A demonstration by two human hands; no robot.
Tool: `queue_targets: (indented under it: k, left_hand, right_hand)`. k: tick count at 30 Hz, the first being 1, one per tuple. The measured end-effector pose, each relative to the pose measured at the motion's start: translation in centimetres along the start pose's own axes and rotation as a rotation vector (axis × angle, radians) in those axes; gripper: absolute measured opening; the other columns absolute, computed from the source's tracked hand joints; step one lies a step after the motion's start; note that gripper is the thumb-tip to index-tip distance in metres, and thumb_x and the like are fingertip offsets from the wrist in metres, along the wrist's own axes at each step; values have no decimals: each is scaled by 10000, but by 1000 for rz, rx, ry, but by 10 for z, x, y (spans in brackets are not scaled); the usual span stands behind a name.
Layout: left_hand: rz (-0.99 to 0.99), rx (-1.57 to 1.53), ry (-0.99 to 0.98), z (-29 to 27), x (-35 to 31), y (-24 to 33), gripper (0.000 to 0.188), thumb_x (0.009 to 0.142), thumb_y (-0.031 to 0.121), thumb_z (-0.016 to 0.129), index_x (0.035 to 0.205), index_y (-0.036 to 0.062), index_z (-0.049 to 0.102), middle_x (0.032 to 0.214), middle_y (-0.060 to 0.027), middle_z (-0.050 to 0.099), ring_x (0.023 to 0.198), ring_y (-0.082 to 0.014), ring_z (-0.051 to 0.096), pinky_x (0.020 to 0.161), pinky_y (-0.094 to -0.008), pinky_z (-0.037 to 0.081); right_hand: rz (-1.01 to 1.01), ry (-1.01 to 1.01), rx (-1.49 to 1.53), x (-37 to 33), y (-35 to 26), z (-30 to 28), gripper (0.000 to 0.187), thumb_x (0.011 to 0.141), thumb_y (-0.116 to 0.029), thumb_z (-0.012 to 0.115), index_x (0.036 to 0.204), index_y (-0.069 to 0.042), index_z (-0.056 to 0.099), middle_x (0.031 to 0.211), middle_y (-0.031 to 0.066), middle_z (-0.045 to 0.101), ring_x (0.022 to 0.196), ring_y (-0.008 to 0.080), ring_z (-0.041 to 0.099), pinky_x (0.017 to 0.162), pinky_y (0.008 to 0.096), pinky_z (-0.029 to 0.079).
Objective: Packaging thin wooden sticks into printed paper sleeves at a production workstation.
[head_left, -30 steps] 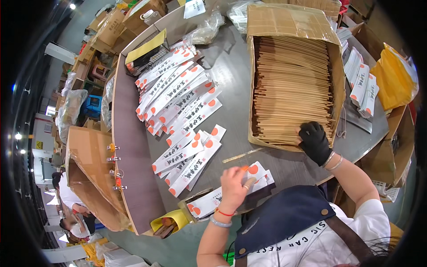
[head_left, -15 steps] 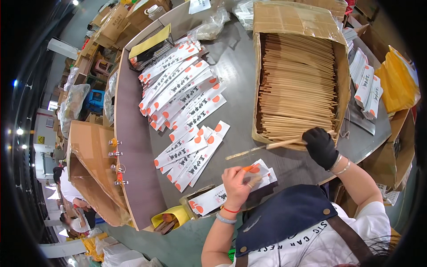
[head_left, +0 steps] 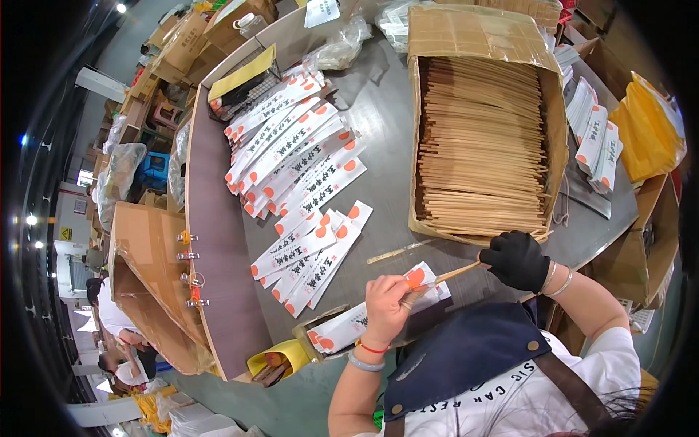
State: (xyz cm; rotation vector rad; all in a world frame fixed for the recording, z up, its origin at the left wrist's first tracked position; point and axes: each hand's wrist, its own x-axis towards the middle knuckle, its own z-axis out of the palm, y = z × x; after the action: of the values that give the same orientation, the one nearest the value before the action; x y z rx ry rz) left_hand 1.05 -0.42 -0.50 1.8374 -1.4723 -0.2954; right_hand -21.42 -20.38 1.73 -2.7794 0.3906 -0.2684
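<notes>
My left hand [head_left: 386, 309], with a red cord and a pale bangle at its wrist, pinches the end of a white paper chopstick sleeve [head_left: 417, 277] with orange dots. That sleeve lies over a stack of like sleeves [head_left: 338, 329] in a narrow tray at the table's near edge. My right hand [head_left: 515, 261], in a black glove, is closed round a pair of wooden chopsticks [head_left: 459, 272]. Their tips meet the sleeve's end at my left fingers; whether they are inside it I cannot tell. Beyond the glove stands a carton [head_left: 416, 146] filled with wooden chopsticks [head_left: 482, 138].
Filled-looking sleeves [head_left: 298, 149] lie in overlapping rows on the grey table's left side. A wire basket [head_left: 244, 80] stands behind them. Near the left corner hangs a yellow holder [head_left: 291, 355]. More sleeves [head_left: 598, 146] and a yellow bag [head_left: 648, 127] are at the right.
My right hand has come nearer and slightly left with the chopsticks, bringing their tips from above the table to the sleeve at my left fingers. My left hand has barely moved.
</notes>
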Motion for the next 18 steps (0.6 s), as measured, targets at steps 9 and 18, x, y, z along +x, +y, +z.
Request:
queue_targets:
  k: [9,18]
  left_hand:
    - [135,96,-56,-3,18,11,170,767,202,783,887,114,701,829,-2,663,738,-210,612,641,-338,424]
    - [190,142,-104,-6,24,20,159,763,140,741,919,119,717,822,-36,683,721,-221,639,625,-340,459]
  right_hand:
    - [20,-137,-71,17,-23,-28,125,779,-253,697,848,-162,645,705,39,608,668,244,662,557,389,521]
    - [321,285,529,5,13,-4,462,968,-167,517,1405,-23,478,1248,214,582,1227,334,543,1032,382,412]
